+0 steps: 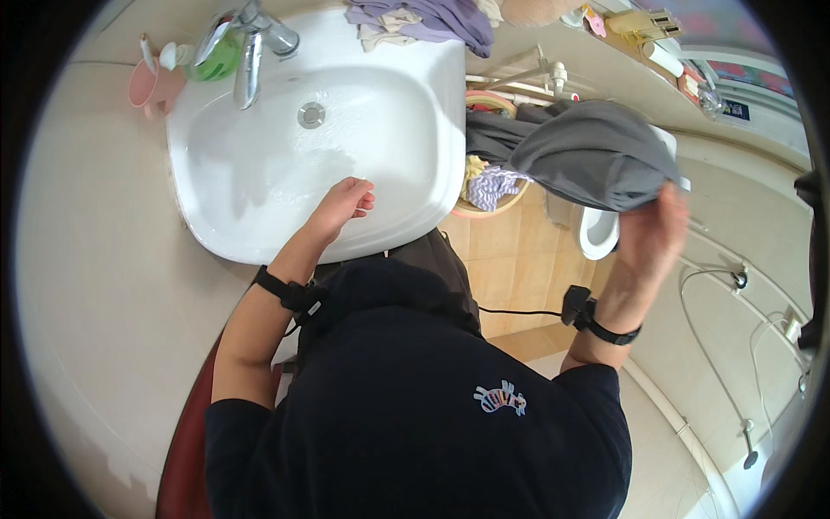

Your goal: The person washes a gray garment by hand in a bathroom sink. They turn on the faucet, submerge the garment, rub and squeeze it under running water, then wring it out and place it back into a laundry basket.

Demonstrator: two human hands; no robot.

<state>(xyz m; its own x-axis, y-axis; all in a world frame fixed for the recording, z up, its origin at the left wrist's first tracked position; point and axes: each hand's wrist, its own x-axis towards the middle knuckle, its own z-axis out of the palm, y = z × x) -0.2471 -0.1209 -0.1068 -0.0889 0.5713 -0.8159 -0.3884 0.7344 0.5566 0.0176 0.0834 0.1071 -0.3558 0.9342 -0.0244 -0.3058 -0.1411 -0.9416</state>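
Note:
My right hand (pixel 655 224) is raised at the right and grips the end of a grey garment (pixel 583 156). The cloth stretches leftward and droops over a laundry basket (pixel 489 213) beside the basin. A patterned purple-and-white cloth (pixel 496 188) and a yellow cloth (pixel 476 170) lie in that basket. Above the front of the white washbasin (pixel 447 149), my left hand (pixel 343 206) has its fingers curled, with nothing visible in it. Water wets the basin around the metal drain (pixel 311 115). The grey cloth hides part of the basket and its contents.
A chrome faucet (pixel 249 65) stands at the basin's back left, near a green bottle (pixel 217 58) and a pink cup (pixel 152 84). Purple clothes (pixel 428 23) lie on the basin's back edge. Beyond the basket are white pipes (pixel 554 78), a toilet (pixel 598 230) and a shower hose (pixel 703 363).

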